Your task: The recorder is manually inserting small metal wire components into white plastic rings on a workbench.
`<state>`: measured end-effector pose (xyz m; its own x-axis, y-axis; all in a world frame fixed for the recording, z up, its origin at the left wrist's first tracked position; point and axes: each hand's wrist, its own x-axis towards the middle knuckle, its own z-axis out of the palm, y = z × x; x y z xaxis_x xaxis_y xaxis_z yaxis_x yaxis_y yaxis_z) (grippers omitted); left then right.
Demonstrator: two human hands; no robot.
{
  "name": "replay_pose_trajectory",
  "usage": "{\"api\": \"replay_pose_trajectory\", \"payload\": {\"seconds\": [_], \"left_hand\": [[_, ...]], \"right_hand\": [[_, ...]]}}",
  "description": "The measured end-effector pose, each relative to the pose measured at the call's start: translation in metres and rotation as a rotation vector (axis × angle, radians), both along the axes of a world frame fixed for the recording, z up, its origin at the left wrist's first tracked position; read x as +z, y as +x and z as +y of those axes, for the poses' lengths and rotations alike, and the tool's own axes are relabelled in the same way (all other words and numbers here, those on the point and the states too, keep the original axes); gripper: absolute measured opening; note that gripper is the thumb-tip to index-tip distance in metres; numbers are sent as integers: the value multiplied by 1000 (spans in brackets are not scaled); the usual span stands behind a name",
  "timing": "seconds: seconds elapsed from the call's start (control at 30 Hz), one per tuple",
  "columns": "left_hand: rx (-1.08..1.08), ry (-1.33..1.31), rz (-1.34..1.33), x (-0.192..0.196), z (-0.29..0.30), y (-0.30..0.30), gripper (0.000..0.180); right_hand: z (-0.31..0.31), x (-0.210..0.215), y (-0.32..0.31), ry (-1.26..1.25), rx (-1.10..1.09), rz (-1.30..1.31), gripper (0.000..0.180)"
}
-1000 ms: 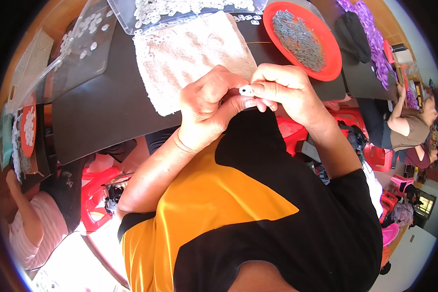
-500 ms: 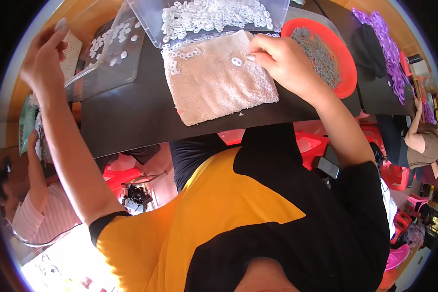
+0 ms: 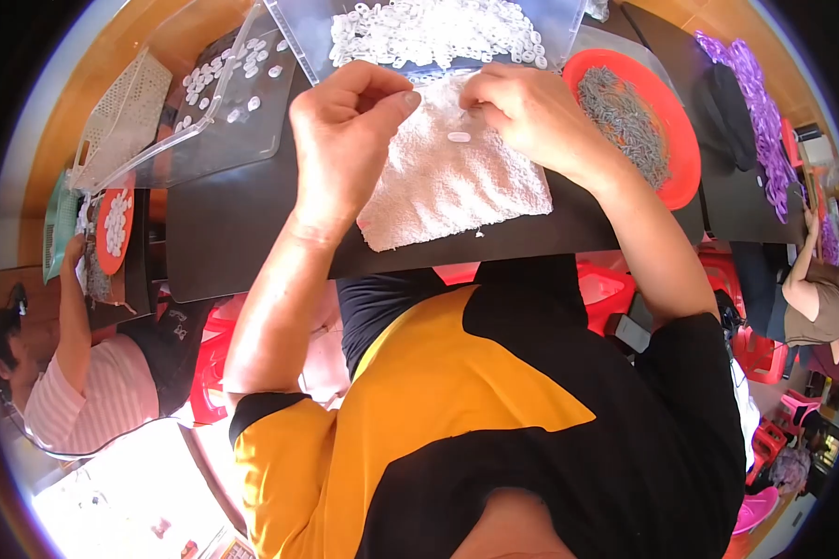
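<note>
Left hand: the left hand [image 3: 345, 140] hovers over the white terry towel [image 3: 457, 177], thumb and forefinger pinched nearly together; can't tell if anything's in there.
Right hand: the right hand [image 3: 522, 112] sits at the towel's 12 o'clock edge, fingers curled down on the cloth, gripping nothing obvious.
The piece: one small white oval plastic piece [image 3: 459, 137] lies loose on the towel, right between both hands.
Progress: looks early-ish. The clear plastic tray [image 3: 298, 37] at 12 o'clock is heaped with white rings [image 3: 429, 33], while the second clear tray [image 3: 233, 130] at 10 o'clock holds only a scattering.
Around: round red dish [image 3: 685, 168] of small grey metal bits [image 3: 625, 112] at 2 o'clock, all on the dark bench [image 3: 224, 224].
In the way: nothing really, just the trays crowding the towel's top edge.
</note>
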<state>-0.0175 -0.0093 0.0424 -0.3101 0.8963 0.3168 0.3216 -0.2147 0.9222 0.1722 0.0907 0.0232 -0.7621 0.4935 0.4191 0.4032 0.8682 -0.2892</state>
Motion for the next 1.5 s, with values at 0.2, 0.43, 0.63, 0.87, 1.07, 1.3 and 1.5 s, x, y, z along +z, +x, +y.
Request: {"api": "replay_pose_trajectory", "payload": {"seconds": [0.2, 0.43, 0.63, 0.87, 1.07, 1.3, 1.5], "left_hand": [[108, 120, 672, -26, 21, -20, 14], [-219, -395, -170, 6, 12, 7, 18], [-295, -356, -460, 5, 16, 4, 18], [-388, -417, -494, -6, 17, 2, 17], [-594, -423, -577, -13, 16, -12, 21], [-379, -407, -616, 1, 7, 1, 17], [-139, -220, -58, 13, -13, -9, 22]], "right_hand": [[7, -20, -7, 61, -25, -49, 8], [-10, 4, -10, -184, 120, 350, 6], [-1, 8, -9, -580, 181, 523, 9], [-19, 25, -7, -594, 264, 560, 8], [-18, 15, -14, -735, 250, 637, 7], [-24, 10, -15, -825, 222, 740, 4], [-10, 13, -10, -899, 49, 706, 4]]}}
